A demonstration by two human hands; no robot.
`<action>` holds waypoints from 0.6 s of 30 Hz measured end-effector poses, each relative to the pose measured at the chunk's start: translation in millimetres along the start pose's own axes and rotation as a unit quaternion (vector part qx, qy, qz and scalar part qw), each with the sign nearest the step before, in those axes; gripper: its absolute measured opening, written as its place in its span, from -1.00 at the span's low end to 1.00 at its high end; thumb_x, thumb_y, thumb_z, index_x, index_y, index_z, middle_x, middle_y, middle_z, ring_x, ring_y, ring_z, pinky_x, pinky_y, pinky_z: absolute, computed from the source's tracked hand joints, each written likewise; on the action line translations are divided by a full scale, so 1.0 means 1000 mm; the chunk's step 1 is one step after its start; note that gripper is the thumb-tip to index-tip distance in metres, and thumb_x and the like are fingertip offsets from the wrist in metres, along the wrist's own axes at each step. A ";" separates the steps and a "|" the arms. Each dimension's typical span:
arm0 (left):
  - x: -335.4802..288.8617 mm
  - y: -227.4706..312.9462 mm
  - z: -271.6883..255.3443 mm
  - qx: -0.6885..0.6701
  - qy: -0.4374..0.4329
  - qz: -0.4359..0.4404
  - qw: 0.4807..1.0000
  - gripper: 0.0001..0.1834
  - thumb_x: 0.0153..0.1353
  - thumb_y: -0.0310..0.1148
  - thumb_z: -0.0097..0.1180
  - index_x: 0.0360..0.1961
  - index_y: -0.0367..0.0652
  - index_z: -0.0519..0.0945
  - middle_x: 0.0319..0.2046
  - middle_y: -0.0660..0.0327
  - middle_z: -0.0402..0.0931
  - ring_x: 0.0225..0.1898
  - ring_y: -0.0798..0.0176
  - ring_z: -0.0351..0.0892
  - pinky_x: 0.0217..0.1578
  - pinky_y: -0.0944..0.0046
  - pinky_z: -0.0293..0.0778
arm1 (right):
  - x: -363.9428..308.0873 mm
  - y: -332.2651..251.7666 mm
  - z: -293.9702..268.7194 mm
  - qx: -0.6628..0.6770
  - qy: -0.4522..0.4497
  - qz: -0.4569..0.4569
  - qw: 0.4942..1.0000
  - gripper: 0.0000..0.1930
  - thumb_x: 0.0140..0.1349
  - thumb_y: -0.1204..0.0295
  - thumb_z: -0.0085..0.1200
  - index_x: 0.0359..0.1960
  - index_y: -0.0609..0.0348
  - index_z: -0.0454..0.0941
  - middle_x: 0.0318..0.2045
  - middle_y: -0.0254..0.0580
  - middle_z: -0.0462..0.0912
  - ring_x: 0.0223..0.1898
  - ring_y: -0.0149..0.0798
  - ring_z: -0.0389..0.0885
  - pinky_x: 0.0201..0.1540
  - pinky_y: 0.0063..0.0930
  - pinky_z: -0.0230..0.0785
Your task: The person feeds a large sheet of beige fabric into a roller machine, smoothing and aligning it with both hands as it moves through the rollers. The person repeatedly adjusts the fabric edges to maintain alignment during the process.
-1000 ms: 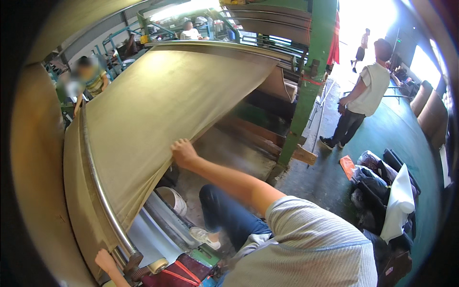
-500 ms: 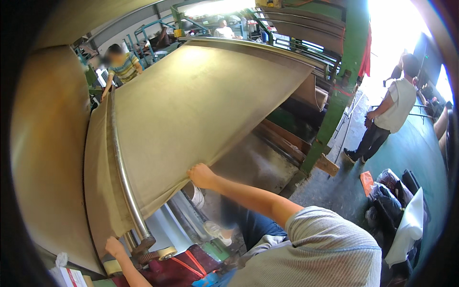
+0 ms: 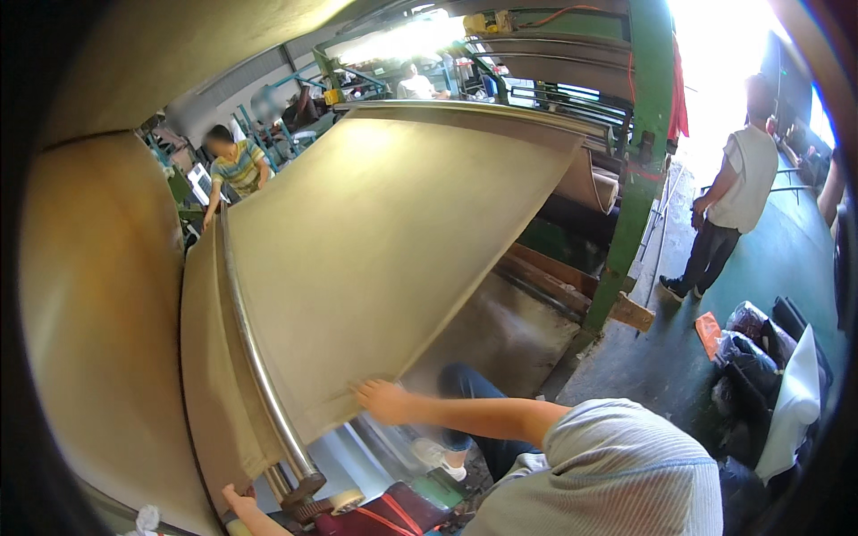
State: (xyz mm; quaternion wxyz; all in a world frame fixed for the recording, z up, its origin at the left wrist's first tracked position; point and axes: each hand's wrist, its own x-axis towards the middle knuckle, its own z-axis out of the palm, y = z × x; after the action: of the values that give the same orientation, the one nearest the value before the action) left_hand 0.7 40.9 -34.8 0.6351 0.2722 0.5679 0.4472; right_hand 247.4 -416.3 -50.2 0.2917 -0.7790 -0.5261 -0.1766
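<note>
A wide tan sheet of material (image 3: 393,241) slopes from the machine at the back down to a long metal roller bar (image 3: 255,357) at the left. My right hand (image 3: 382,402) lies on the sheet's near edge with its fingers stretched out, slightly blurred. At the lower left, my left hand (image 3: 239,502) is closed at the sheet's near corner, beside the end of the bar; its fingertips are partly hidden. Left of the bar, the sheet hangs next to a large tan roll (image 3: 103,304).
A green machine post (image 3: 635,179) rises at the right. Bagged bundles (image 3: 751,357) lie on the floor there. A co-worker in a striped shirt (image 3: 237,165) stands across the sheet; another person (image 3: 742,188) stands on the right. Dark red cloth (image 3: 384,511) lies below the bar's end.
My view has shifted, so the sheet and bar sit further right. My right hand has gone from gripping the sheet's edge to lying flatter on it. My left hand stays at the corner.
</note>
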 end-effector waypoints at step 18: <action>-0.020 -0.003 0.015 0.082 0.153 0.148 0.973 -0.71 -0.02 -0.38 0.18 -0.35 -0.46 0.56 -0.25 -0.08 0.53 -0.26 0.04 0.55 -0.30 0.14 0.48 | -0.164 0.053 -0.039 -0.085 -0.280 0.442 0.848 -0.44 0.14 -0.07 -0.12 -0.42 0.30 0.57 -0.40 0.05 0.61 -0.30 0.01 0.59 -0.28 -0.21 0.44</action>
State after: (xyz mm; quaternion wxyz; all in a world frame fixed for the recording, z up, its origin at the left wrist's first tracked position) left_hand 16.9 24.2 -24.5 0.4425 0.3329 0.6466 0.5247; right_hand 234.3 -573.6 -129.9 0.1119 -0.9673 -0.1688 0.1529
